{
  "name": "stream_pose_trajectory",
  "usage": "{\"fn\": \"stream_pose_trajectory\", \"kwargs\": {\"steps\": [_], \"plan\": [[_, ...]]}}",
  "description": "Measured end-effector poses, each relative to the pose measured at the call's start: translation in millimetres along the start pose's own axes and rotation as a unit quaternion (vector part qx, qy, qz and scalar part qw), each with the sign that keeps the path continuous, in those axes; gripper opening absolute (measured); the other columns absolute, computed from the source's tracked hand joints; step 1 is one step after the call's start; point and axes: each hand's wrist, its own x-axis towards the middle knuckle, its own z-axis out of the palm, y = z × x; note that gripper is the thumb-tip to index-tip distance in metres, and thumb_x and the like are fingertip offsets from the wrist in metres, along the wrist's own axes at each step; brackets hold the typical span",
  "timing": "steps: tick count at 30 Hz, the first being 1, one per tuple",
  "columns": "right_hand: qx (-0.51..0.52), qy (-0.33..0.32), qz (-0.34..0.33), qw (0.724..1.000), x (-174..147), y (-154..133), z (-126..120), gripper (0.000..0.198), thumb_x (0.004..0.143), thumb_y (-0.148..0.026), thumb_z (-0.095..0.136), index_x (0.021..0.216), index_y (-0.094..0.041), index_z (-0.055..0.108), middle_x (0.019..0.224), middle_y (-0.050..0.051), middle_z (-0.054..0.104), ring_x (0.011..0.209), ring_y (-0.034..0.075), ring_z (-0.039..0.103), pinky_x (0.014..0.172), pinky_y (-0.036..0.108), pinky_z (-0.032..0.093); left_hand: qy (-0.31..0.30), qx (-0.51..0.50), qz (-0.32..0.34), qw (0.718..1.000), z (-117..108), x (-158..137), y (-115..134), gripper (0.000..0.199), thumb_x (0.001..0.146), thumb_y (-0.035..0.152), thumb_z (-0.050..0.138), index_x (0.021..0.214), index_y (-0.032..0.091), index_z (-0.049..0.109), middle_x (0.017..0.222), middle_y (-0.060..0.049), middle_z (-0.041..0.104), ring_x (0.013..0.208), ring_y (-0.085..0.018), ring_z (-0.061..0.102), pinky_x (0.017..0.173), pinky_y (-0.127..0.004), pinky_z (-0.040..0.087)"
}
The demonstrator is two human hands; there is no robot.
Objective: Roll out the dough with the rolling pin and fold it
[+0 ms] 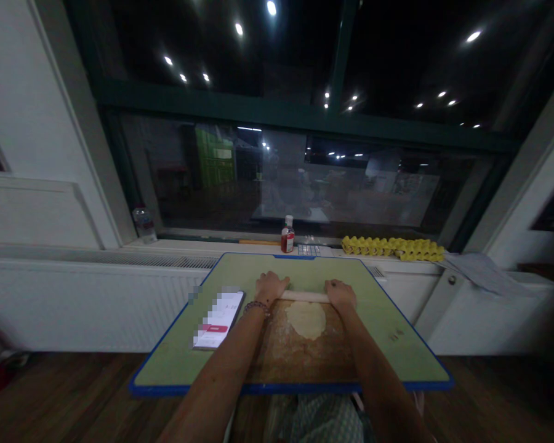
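A pale rolling pin (305, 296) lies crosswise at the far edge of a floured wooden board (300, 363). My left hand (270, 287) is closed around its left end, a beaded bracelet on that wrist. Around the right end, my right hand (341, 294) is closed too. Just on the near side of the pin, a flat, uneven round of dough (307, 319) rests on the board. Parts of the pin's ends are hidden under my hands.
The board sits on a small green table (399, 351) with a blue rim. Left of it lies a lit phone (219, 320). On the windowsill behind stand a red-labelled bottle (287, 235), a yellow egg tray (392, 247) and a clear plastic bottle (144, 224).
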Motion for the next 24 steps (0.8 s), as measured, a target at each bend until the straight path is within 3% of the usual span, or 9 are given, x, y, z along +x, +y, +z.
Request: {"fn": "stream_pose_trajectory", "kwargs": {"steps": [10, 16, 24], "plan": [[0.033, -0.005, 0.016, 0.999, -0.9, -1.4, -2.7, 0.051, 0.098, -0.041, 0.027, 0.123, -0.024, 0.068, 0.128, 0.008, 0.066, 0.115, 0.024, 0.061, 0.098, 0.033, 0.043, 0.004, 0.012, 0.025, 1.000, 0.9, -0.7, -1.6, 0.053, 0.092, 0.053, 0.035, 0.109, 0.021, 0.073, 0.126, -0.014, 0.065, 0.120, -0.033, 0.056, 0.092, -0.038, 0.046], [0.035, -0.003, 0.016, 0.999, -1.8, -1.6, -2.9, 0.050, 0.097, -0.039, 0.027, 0.121, -0.023, 0.069, 0.124, 0.010, 0.068, 0.113, 0.024, 0.063, 0.095, 0.033, 0.045, 0.023, -0.006, 0.025, 0.999, 5.7, 3.0, -4.7, 0.051, 0.090, 0.051, 0.037, 0.113, 0.021, 0.071, 0.133, -0.012, 0.059, 0.121, -0.030, 0.053, 0.094, -0.037, 0.045], [0.030, 0.008, 0.012, 0.999, -3.1, -1.2, -2.1, 0.049, 0.097, -0.039, 0.028, 0.119, -0.022, 0.069, 0.123, 0.009, 0.068, 0.111, 0.024, 0.064, 0.094, 0.033, 0.046, 0.034, 0.005, 0.034, 0.999, 9.1, 4.8, -6.4, 0.052, 0.091, 0.051, 0.036, 0.107, 0.020, 0.073, 0.125, -0.013, 0.062, 0.120, -0.029, 0.053, 0.095, -0.036, 0.045]]}}
